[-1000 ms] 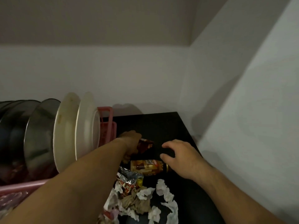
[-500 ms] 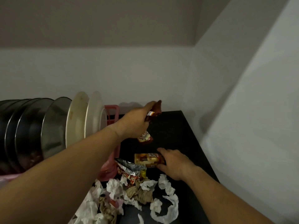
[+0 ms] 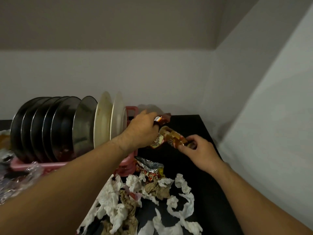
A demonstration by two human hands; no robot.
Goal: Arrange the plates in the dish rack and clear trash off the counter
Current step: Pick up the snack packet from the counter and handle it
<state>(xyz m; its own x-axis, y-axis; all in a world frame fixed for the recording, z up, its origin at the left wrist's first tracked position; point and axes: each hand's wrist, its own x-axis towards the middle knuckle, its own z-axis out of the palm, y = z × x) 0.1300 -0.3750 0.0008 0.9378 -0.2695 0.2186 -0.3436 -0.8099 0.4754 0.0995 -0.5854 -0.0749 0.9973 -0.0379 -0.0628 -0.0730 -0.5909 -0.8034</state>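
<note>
My left hand (image 3: pixel 141 131) is raised beside the pink dish rack (image 3: pixel 132 114) and grips a dark red snack wrapper (image 3: pixel 162 119) that hangs down from it. My right hand (image 3: pixel 198 150) holds a small brown bottle (image 3: pixel 174 138) lifted off the black counter (image 3: pixel 194 126), its end touching the wrapper. Several dark metal plates (image 3: pixel 55 128) and two white plates (image 3: pixel 116 116) stand upright in the rack. A torn foil snack bag (image 3: pixel 149 168) and crumpled white and brown tissues (image 3: pixel 128 197) lie on the counter below my hands.
The counter ends in a corner of white walls (image 3: pixel 254 107) at the back and right. Crinkled clear plastic (image 3: pixel 18 180) lies at the left in front of the rack.
My right hand closed on the brown bottle and lifted it off the counter toward the wrapper. My left hand stayed raised with the wrapper. The view shifted, showing more of the rack.
</note>
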